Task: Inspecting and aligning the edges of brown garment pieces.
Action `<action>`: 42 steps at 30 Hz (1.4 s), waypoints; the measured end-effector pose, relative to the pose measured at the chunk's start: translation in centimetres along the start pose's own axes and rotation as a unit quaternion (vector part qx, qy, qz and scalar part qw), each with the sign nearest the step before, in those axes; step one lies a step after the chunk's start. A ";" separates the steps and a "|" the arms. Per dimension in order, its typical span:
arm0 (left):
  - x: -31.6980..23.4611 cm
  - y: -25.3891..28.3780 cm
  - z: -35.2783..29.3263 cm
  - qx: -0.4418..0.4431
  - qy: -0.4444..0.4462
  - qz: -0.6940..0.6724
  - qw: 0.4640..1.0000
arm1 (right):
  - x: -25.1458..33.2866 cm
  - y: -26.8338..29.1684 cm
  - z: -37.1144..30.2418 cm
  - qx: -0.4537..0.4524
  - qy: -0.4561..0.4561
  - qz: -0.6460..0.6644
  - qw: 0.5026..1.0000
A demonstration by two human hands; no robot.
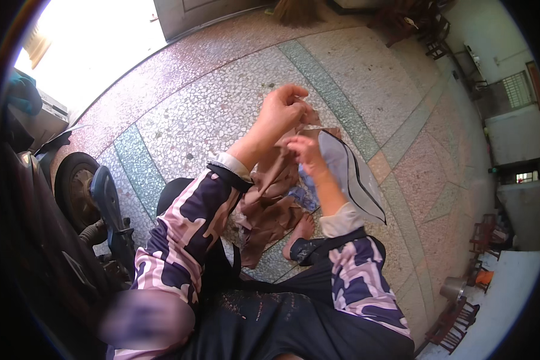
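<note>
My left hand (pixel 284 109) is raised over the floor with its fingers curled together, pinching the upper end of a brown cloth (pixel 269 195). Just below and to the right of it, my right hand (pixel 309 154) has its fingers bent in a pinch close to the same cloth. What its fingertips hold, if anything, is too small to make out. The brown cloth hangs in folds down to the floor between my legs. Beside it lies a pale grey fabric piece (pixel 351 174) with black edging, and a bit of blue patterned cloth (pixel 306 197) shows underneath.
My bare foot (pixel 302 231) rests by the cloth. On the left stands a dark vehicle with a wheel (pixel 78 185). A bright doorway (pixel 111 51) opens at the far left, with a straw broom (pixel 297 12) along the far side. Wooden chairs (pixel 456 324) and a metal bucket (pixel 453 289) stand at right.
</note>
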State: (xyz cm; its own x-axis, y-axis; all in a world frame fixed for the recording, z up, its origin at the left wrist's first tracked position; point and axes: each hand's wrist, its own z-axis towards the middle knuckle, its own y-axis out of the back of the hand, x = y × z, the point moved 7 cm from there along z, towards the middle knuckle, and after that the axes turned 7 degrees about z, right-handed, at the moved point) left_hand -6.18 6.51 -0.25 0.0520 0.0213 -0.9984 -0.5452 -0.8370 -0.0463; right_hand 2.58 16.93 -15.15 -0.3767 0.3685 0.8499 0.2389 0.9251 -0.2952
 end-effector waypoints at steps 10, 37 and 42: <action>-0.3 -1.3 -2.1 0.146 0.065 0.000 0.987 | 17.7 -3.2 -14.5 0.103 0.266 0.238 0.929; 0.0 -4.2 -3.6 0.202 0.103 -0.250 0.941 | 12.7 -2.4 -13.0 0.069 0.146 0.078 0.984; 1.1 -5.8 -4.6 0.239 0.130 -0.207 0.940 | 13.0 -1.6 -12.7 0.054 0.265 0.059 0.961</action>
State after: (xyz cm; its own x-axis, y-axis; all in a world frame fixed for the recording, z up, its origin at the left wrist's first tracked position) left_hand 0.85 8.88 -0.91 0.5117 0.1040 -0.8528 -0.7438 -0.4431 -0.5004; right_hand 8.63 19.05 1.90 0.1625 0.3991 0.9024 0.1476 0.8944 -0.4222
